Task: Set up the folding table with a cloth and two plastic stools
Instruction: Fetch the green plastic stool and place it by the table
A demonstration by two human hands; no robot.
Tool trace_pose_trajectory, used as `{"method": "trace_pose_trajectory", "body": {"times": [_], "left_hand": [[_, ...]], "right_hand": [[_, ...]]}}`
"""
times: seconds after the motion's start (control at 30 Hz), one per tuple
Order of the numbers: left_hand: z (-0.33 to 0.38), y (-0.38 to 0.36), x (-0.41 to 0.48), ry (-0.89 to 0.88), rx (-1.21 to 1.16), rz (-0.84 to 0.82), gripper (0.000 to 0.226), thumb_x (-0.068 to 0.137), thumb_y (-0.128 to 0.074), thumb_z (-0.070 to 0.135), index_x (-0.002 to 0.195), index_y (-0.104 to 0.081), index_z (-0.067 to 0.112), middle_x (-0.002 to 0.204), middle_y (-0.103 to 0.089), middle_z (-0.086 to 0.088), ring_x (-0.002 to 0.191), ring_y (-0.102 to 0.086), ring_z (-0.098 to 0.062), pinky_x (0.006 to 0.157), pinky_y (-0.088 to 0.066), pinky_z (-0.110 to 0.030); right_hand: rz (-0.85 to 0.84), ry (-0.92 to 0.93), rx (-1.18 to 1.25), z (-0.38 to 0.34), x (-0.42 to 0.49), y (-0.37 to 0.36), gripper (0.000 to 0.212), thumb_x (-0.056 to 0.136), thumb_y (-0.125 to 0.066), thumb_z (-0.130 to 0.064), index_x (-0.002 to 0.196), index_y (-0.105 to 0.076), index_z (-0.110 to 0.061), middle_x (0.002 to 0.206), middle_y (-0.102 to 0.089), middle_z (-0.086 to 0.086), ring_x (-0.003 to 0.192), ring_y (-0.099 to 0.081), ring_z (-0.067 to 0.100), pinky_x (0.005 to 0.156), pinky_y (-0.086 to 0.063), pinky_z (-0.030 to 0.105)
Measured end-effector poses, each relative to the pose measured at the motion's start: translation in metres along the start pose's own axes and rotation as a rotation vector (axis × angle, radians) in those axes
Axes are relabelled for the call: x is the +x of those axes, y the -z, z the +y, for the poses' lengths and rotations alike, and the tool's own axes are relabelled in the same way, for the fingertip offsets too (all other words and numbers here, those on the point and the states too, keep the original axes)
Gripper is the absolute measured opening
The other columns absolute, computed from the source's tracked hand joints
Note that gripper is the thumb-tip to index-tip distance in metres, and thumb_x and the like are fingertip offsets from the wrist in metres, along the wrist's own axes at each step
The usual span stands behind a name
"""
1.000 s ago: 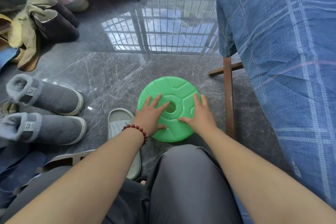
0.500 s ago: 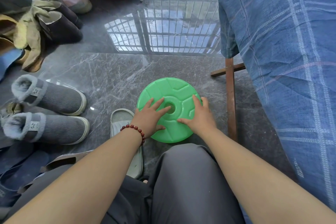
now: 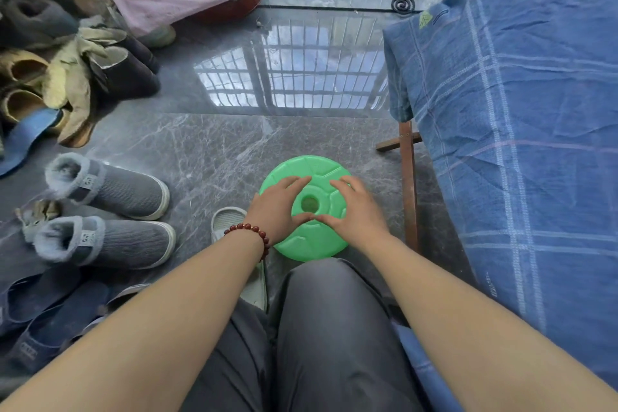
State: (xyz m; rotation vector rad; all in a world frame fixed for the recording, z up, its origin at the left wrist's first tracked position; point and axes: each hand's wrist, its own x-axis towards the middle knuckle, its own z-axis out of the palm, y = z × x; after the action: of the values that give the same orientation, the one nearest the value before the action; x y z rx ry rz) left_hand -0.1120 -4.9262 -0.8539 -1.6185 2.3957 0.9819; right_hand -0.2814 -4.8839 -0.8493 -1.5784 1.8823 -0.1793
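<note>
I see the green plastic stool [image 3: 309, 239] low on the grey marble floor [image 3: 214, 157], just ahead of the person's knee and near the wooden leg [image 3: 408, 184] of the desk. From up here it reads as a flat round disc (I cannot tell how tall it stands). Both hands lie on its top. The left hand [image 3: 277, 211] covers the left half and the right hand [image 3: 357, 216] the right half. The fingers [image 3: 296, 181] are straight and spread, palms down, gripping nothing. The two thumb tips nearly meet just below the round hole in the middle. The blue checked cloth [image 3: 518, 144] covers the desk on the right, one corner hanging over the leg. A red bead bracelet [image 3: 254, 231] circles the left wrist. A pale sandal [image 3: 229, 217] lies just beside the stool's left edge, and grey fur-lined slippers [image 3: 110, 191] sit well apart.
</note>
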Motion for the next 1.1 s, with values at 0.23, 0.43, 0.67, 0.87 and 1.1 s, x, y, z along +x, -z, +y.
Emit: {"method": "trace_pose_trajectory", "body": {"times": [0.23, 0.43, 0.67, 0.87, 1.1], "left_hand": [[0.058, 0.09, -0.066, 0.044, -0.116, 0.01, 0.067, 0.088, -0.06, 0.042, 0.146, -0.03, 0.027, 0.147, -0.037, 0.003, 0.131, -0.041, -0.019, 0.105, -0.038, -0.044], [0.123, 0.186, -0.135, 0.078, -0.147, 0.039, 0.063, 0.088, -0.06, 0.041, 0.144, -0.033, 0.029, 0.145, -0.04, 0.004, 0.13, -0.042, -0.018, 0.104, -0.037, -0.046], [0.2, 0.278, -0.224, 0.074, -0.209, 0.105, 0.062, 0.085, -0.066, 0.037, 0.14, -0.04, 0.024, 0.137, -0.049, -0.001, 0.125, -0.048, -0.022, 0.102, -0.039, -0.041], [0.245, 0.318, -0.289, 0.083, -0.221, 0.166, 0.059, 0.084, -0.066, 0.038, 0.138, -0.044, 0.025, 0.132, -0.053, 0.0, 0.12, -0.051, -0.019, 0.101, -0.041, -0.041], [0.277, 0.317, -0.349, 0.081, -0.251, 0.219, 0.056, 0.085, -0.064, 0.042, 0.136, -0.045, 0.026, 0.129, -0.054, 0.002, 0.117, -0.052, -0.016, 0.099, -0.043, -0.041]], "right_hand": [[-0.028, 0.005, 0.071, -0.061, -0.059, 0.081, 0.069, 0.08, -0.072, -0.039, 0.138, -0.043, -0.017, 0.145, -0.035, -0.002, 0.129, -0.042, 0.017, 0.105, -0.035, 0.029], [-0.03, 0.004, 0.134, -0.127, -0.125, 0.176, 0.063, 0.08, -0.072, -0.036, 0.136, -0.046, -0.021, 0.145, -0.037, -0.006, 0.119, -0.052, 0.019, 0.099, -0.042, 0.033], [-0.011, 0.041, 0.188, -0.186, -0.214, 0.275, 0.059, 0.079, -0.074, -0.034, 0.131, -0.05, -0.021, 0.137, -0.044, -0.004, 0.108, -0.059, 0.024, 0.09, -0.049, 0.041], [0.018, 0.087, 0.211, -0.21, -0.276, 0.324, 0.058, 0.079, -0.075, -0.029, 0.13, -0.051, -0.019, 0.134, -0.047, -0.002, 0.108, -0.059, 0.024, 0.091, -0.049, 0.041], [0.074, 0.122, 0.218, -0.214, -0.336, 0.329, 0.054, 0.078, -0.075, -0.024, 0.127, -0.054, -0.018, 0.13, -0.05, -0.001, 0.107, -0.06, 0.024, 0.091, -0.05, 0.042]]}}
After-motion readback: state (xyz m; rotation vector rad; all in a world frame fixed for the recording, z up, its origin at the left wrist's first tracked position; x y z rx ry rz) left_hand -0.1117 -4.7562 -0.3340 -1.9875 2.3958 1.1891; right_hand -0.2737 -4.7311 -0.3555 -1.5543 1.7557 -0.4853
